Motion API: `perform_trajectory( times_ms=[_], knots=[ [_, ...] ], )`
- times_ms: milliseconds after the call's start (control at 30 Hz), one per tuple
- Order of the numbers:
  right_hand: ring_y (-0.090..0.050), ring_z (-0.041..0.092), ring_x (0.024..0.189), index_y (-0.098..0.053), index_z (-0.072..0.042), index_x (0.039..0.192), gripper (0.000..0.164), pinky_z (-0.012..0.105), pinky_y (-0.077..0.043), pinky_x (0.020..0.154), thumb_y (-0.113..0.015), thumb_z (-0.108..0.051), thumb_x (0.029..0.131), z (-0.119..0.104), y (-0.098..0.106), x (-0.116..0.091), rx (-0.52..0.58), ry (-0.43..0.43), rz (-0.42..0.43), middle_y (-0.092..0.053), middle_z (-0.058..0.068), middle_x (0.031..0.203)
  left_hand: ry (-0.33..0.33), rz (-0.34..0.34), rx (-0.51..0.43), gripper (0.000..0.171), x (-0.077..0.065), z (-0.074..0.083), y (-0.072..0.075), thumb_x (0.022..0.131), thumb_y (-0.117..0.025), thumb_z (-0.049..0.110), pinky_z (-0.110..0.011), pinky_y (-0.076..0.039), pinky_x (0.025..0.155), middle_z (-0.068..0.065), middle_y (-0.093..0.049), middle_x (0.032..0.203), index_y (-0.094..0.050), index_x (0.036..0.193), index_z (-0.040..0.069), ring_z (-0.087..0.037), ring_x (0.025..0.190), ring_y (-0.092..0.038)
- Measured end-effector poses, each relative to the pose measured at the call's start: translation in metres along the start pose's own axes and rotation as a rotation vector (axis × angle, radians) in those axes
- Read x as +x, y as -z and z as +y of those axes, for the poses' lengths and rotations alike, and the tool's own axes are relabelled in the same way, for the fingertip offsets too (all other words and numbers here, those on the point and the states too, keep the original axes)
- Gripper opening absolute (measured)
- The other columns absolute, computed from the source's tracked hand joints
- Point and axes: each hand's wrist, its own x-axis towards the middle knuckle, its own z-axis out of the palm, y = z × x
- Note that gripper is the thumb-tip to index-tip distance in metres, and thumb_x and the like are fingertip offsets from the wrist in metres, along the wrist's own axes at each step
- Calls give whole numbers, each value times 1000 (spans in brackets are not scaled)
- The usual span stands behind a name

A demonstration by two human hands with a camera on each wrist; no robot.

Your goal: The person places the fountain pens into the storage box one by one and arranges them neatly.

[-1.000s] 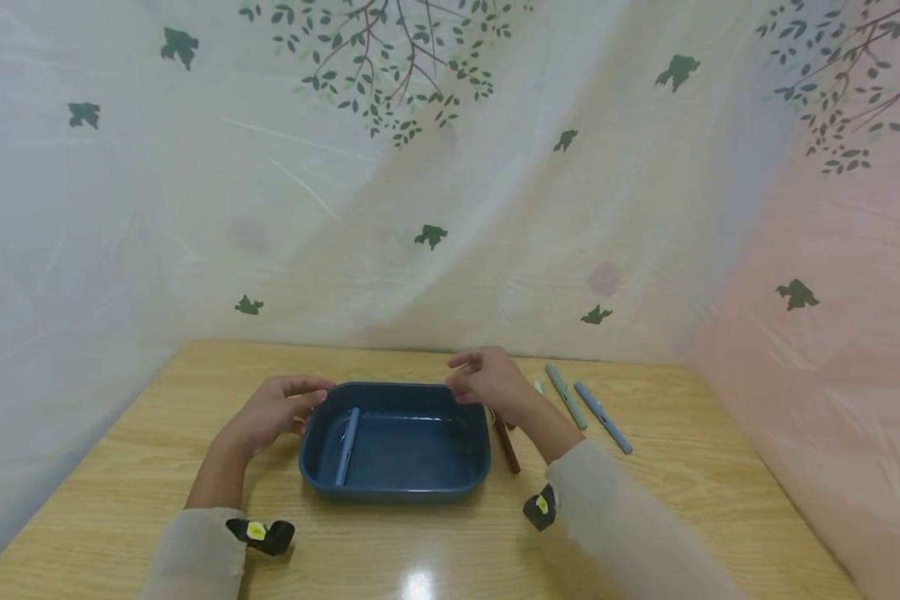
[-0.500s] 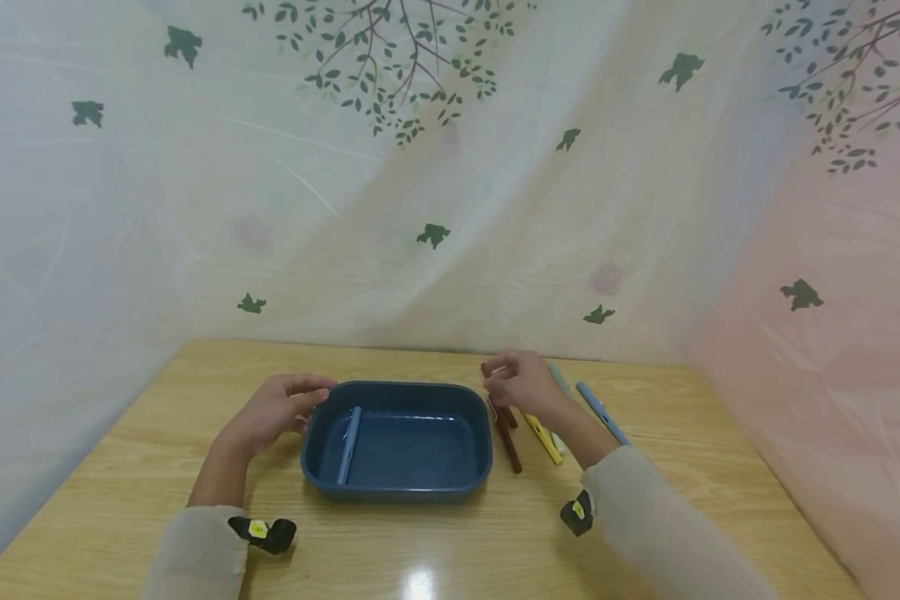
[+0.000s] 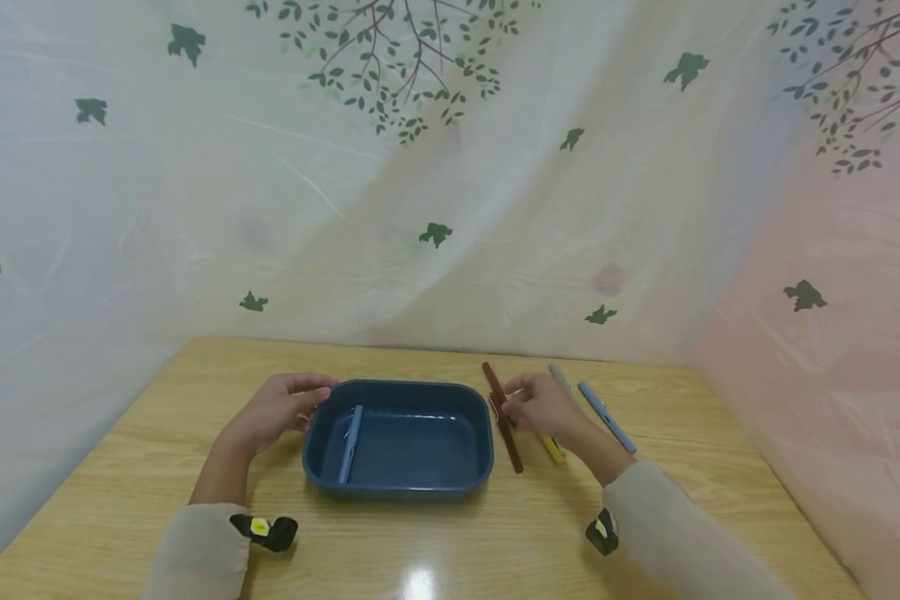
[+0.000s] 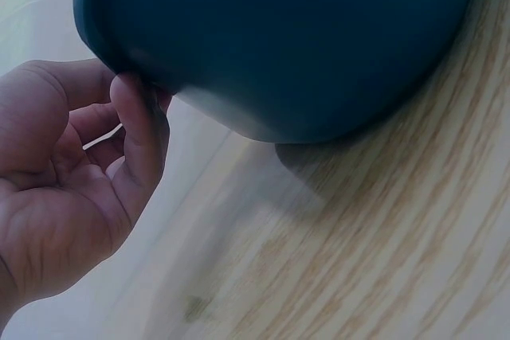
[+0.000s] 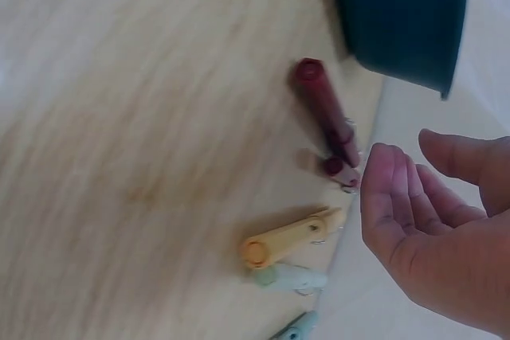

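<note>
A dark blue rectangular dish [image 3: 405, 493] sits on the wooden table with one light blue pen [image 3: 351, 446] inside at its left end. My left hand [image 3: 268, 410] holds the dish's far left corner, fingertips and thumb at the rim. Just right of the dish, my right hand [image 3: 546, 408] hovers with loosely bent fingers over two dark red pens, one nearer [image 3: 512, 446] and one farther [image 3: 492, 377]. In the right wrist view a gap separates thumb from fingers [image 5: 382, 197], and nothing lies between them.
A yellow pen [image 3: 552, 451] and a pale green pen [image 5: 291, 277] lie side by side, partly under the right hand in the head view. Farther right are a grey-green pen [image 3: 560, 378] and a blue pen [image 3: 607, 417]. A patterned curtain [image 3: 420, 275] hangs behind the table.
My right hand has moved right and slightly down, away from the dish's far right corner to above the red pens. The left hand stays at the dish; the pen inside lies as before.
</note>
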Motion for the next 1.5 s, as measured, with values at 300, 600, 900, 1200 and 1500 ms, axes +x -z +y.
perform_trajectory(
  times_ms=[300, 600, 900, 1200, 1500],
  knots=[
    [-70, 22, 75, -65, 7, 117, 25, 36, -59, 66, -60, 7, 93, 15, -10, -5, -17, -8, -18, -71, 13, 91, -1, -6, 3, 37, 0, 0, 0, 106, -58, 20, -36, -58, 77, -15, -66, 121, -61, 137, 0, -23, 95, -62],
    [-70, 21, 75, -64, 6, 117, 25, 36, -60, 64, -68, 6, 93, 23, -18, -11, -3, -38, -17, -69, 13, 90, -1, -6, 6, 38, -2, 2, 0, 106, -58, 21, -35, -57, 77, -16, -64, 122, -61, 137, 1, -24, 96, -60],
    [-63, 16, 64, -68, 5, 107, 18, 29, -53, 55, -73, 5, 90, 23, -25, -14, -111, 25, 32, -67, 7, 77, -4, -7, 11, 37, -2, 2, 0, 106, -58, 21, -36, -57, 78, -16, -64, 126, -61, 138, 2, -24, 98, -60],
    [-62, 16, 67, -69, 2, 104, 18, 28, -52, 58, -76, 5, 87, 23, -26, -16, -172, 3, 45, -66, 6, 78, -11, -11, 4, 38, -3, 1, 0, 106, -59, 21, -35, -57, 75, -15, -64, 120, -61, 138, 1, -23, 95, -59],
    [-63, 16, 68, -68, 3, 107, 24, 28, -52, 58, -77, 4, 85, 28, -19, -27, -153, 4, -6, -67, 7, 78, -10, -11, 13, 36, -3, 1, 1, 106, -58, 20, -35, -57, 76, -15, -64, 120, -61, 137, 1, -23, 95, -60]
  ],
)
